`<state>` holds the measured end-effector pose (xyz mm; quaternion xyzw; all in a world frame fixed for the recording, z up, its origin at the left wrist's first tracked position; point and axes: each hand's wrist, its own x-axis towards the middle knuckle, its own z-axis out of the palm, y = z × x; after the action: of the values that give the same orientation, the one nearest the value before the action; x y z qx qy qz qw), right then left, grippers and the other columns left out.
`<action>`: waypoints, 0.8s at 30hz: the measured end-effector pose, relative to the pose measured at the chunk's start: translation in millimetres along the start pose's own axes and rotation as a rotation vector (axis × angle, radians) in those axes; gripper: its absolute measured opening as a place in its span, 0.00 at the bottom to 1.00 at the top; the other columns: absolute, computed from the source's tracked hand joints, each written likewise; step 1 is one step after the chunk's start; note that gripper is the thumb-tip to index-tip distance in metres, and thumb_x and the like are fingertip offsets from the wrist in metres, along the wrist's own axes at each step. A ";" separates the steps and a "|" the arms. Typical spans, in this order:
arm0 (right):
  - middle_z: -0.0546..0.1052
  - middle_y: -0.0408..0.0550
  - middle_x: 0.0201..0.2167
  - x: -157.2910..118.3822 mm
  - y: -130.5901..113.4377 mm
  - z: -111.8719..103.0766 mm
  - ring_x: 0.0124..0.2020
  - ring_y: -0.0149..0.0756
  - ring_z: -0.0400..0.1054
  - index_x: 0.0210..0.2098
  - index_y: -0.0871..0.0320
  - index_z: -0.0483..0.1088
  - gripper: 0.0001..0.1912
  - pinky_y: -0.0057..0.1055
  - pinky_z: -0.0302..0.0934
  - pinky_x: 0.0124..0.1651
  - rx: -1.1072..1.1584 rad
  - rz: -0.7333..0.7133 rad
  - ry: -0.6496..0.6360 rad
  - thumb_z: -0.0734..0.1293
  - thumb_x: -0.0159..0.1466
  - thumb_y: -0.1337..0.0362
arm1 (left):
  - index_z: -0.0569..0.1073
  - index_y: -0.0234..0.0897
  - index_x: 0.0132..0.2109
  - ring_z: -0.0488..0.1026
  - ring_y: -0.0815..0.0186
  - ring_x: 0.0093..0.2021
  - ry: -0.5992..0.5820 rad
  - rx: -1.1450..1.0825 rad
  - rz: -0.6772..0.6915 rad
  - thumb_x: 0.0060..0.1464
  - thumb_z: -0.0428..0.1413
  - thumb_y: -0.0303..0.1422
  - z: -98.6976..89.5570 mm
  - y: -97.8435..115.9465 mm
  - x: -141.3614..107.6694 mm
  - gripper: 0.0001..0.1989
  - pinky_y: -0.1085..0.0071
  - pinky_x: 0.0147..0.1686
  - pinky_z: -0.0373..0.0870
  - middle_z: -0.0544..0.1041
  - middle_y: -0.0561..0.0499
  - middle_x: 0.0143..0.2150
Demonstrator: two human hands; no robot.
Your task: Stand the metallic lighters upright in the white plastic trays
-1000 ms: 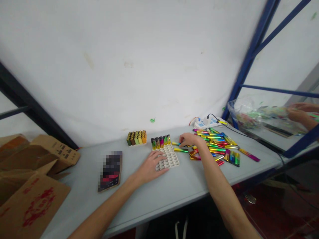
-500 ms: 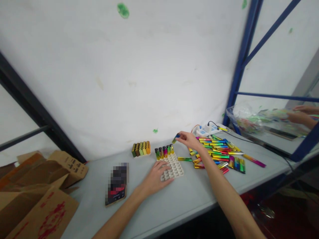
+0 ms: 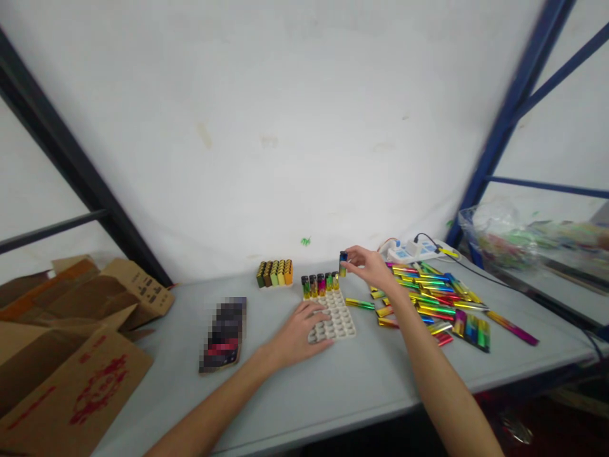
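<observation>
My right hand (image 3: 372, 270) pinches a blue and gold lighter (image 3: 343, 265), held upright just above the back right corner of a white tray with round holes (image 3: 341, 325). Along the tray's back edge stands a row of shiny lighters (image 3: 321, 285) with dark tops. My left hand (image 3: 301, 331) lies flat over the tray's left side, its fingers stretched out and apart. One green and gold lighter (image 3: 360, 304) lies on the table right of the tray.
A heap of shiny coloured lighters (image 3: 419, 295) spreads at the right, with a power strip (image 3: 404, 252) behind it. A packed block of lighters (image 3: 275, 274) stands back left. A phone (image 3: 223, 333) and open cardboard boxes (image 3: 95, 381) are further left on the table (image 3: 333, 387).
My right hand has turned the lighter from a slant to upright. My left hand stays on the tray. The whole view has shifted slightly.
</observation>
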<state>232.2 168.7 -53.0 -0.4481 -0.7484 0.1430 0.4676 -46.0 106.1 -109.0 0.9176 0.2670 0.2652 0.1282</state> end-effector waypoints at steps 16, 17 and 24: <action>0.83 0.49 0.37 -4.3 -16.9 18.1 0.37 0.38 0.78 0.42 0.58 0.74 0.08 0.31 0.69 0.41 -0.033 0.019 -0.325 0.71 0.64 0.63 | 0.76 0.41 0.54 0.66 0.53 0.63 -0.012 0.023 0.002 0.60 0.63 0.41 0.4 1.5 0.9 0.17 0.52 0.64 0.65 0.74 0.43 0.58; 0.83 0.49 0.38 -3.8 -18.0 19.1 0.36 0.37 0.77 0.41 0.58 0.75 0.07 0.31 0.68 0.41 -0.059 0.014 -0.328 0.71 0.64 0.63 | 0.76 0.41 0.54 0.65 0.53 0.63 -0.013 0.021 0.004 0.60 0.63 0.41 0.4 1.0 0.6 0.18 0.52 0.64 0.65 0.73 0.43 0.58; 0.83 0.48 0.36 -2.2 -32.5 18.7 0.33 0.35 0.76 0.41 0.60 0.80 0.07 0.28 0.64 0.39 -0.168 -0.027 -0.381 0.71 0.64 0.67 | 0.75 0.41 0.55 0.65 0.54 0.63 -0.024 0.018 0.006 0.60 0.63 0.40 -1.0 0.3 -0.2 0.18 0.53 0.64 0.66 0.73 0.43 0.59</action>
<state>199.6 152.7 -43.4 -0.4401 -0.8386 0.1560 0.2805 -46.6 105.8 -108.1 0.9226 0.2651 0.2522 0.1225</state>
